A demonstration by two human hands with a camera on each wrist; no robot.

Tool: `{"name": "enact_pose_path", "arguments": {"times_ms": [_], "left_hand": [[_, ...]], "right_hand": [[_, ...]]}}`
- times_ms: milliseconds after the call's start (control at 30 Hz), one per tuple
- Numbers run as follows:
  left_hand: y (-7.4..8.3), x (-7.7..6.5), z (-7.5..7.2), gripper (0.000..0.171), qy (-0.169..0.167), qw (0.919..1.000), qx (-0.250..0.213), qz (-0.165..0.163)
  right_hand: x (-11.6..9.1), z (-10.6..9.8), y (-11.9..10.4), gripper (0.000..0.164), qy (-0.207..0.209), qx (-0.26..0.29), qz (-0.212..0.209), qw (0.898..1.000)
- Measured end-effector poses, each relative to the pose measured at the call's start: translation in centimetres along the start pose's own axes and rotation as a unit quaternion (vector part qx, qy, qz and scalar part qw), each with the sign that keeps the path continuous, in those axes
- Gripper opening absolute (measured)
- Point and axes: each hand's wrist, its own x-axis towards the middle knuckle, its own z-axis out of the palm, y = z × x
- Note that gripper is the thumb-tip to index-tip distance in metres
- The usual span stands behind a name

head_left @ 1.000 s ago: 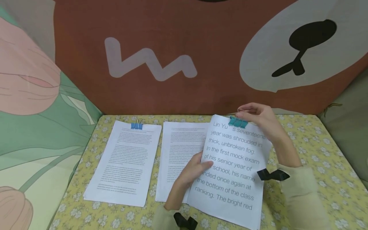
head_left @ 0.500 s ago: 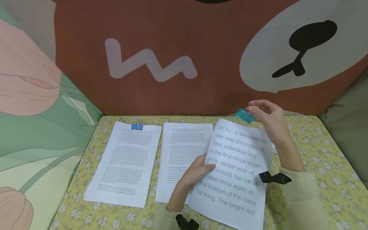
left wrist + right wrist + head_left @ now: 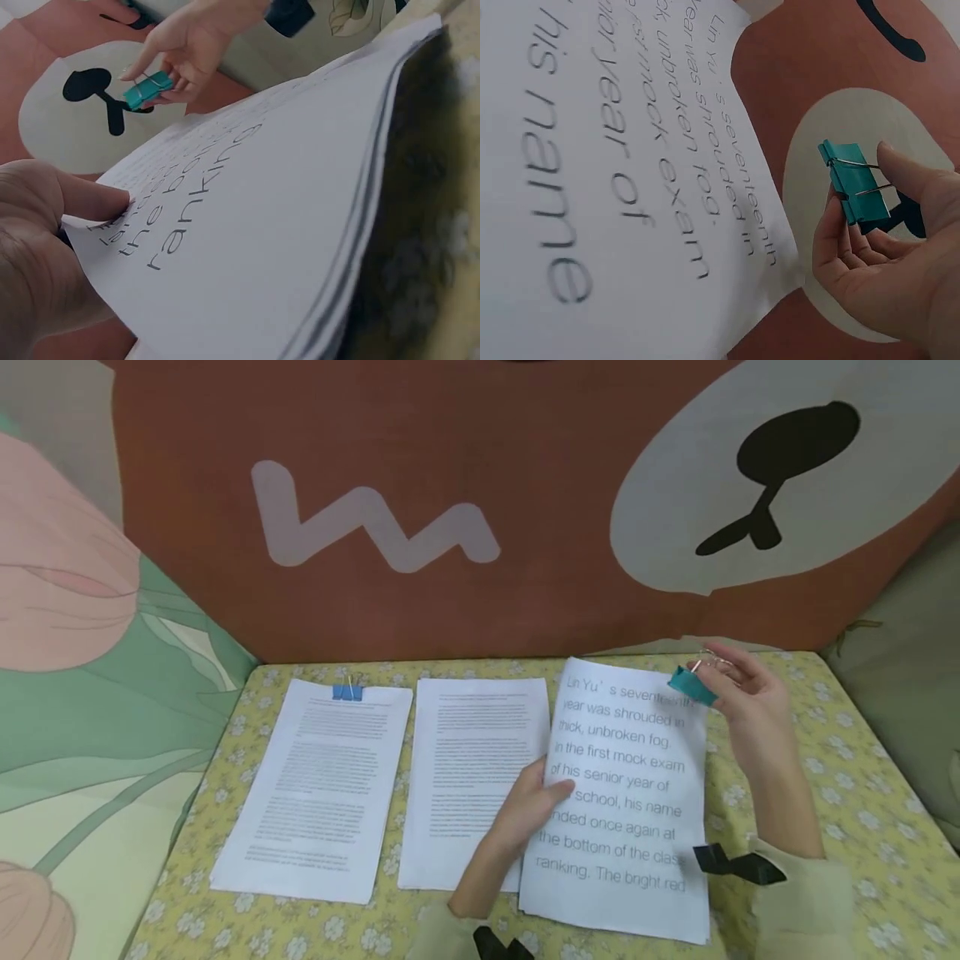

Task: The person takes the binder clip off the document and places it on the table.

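Observation:
My left hand (image 3: 531, 806) grips the left edge of a stack of large-print paper sheets (image 3: 622, 827), thumb on top. The stack is tilted up off the table in the left wrist view (image 3: 300, 187), its layered edges showing. Between the thumb and fingers of my right hand (image 3: 750, 697), a teal binder clip (image 3: 692, 686) is pinched by its wire handles. In the right wrist view the binder clip (image 3: 859, 184) is apart from the paper, off its top right corner. The fingers lie behind the clip there.
On the floral-covered table (image 3: 825, 777), a small-print paper stack (image 3: 472, 777) lies left of the held sheets. Farther left lies another stack (image 3: 315, 793) with a blue binder clip (image 3: 347, 692) on its top edge. A brown cartoon-print panel (image 3: 525, 593) rises behind the table.
The teal binder clip has come off the top edge of the sheets and moved right with my right hand. My left hand has shifted slightly right with the sheets, which now stand straighter.

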Motion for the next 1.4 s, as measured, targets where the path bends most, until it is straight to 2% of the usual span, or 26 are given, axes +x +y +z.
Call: {"name": "enact_pose_path", "arguments": {"times_ms": [200,300,400,633,800,900,1067,1167,1233,1300,1333,1400], "left_hand": [[0.5,0.9,2.4,0.038,0.026,0.9994,-0.02,-0.005],[0.4,1.3,3.9,0.035,0.044,0.9986,-0.028,-0.012],[-0.1,1.7,5.1,0.032,0.064,0.9974,-0.03,-0.017],[-1.1,2.6,7.0,0.036,0.093,0.9946,-0.011,-0.046],[-1.8,3.1,7.8,0.039,0.1,0.9938,-0.019,-0.046],[-2.2,3.5,8.1,0.041,0.099,0.9938,-0.014,-0.049],[-2.5,4.3,8.2,0.04,0.112,0.9908,0.007,-0.076],[-2.7,4.6,8.3,0.04,0.119,0.9895,0.014,-0.082],[-2.9,4.8,8.2,0.042,0.118,0.9893,0.017,-0.084],[-3.1,4.9,8.1,0.044,0.111,0.9904,0.018,-0.081],[-3.1,4.9,8.0,0.043,0.106,0.991,0.019,-0.08],[-3.2,5.0,7.8,0.041,0.091,0.9928,0.023,-0.075]], "right_hand": [[-1.0,-2.1,0.3,0.034,0.047,0.071,0.003,0.996],[-1.4,-2.9,0.5,0.032,0.049,0.117,0.005,0.992],[-1.5,-3.7,0.9,0.029,0.04,0.135,-0.001,0.99],[-1.7,-5.0,1.2,0.026,0.059,0.08,0.008,0.995],[-1.7,-5.6,1.2,0.022,0.059,0.058,0.016,0.996],[-1.6,-6.1,1.3,0.022,0.062,0.034,0.038,0.997],[-1.4,-7.4,1.7,0.023,0.072,-0.04,0.086,0.993],[-1.4,-8.1,2.1,0.029,0.061,-0.155,0.098,0.981],[-1.3,-8.5,2.3,0.04,0.047,-0.245,0.105,0.963],[-1.3,-8.9,2.5,0.054,0.025,-0.327,0.107,0.939],[-1.3,-9.1,2.5,0.061,0.014,-0.356,0.109,0.928],[-1.3,-9.5,2.6,0.068,-0.003,-0.39,0.12,0.913]]}}
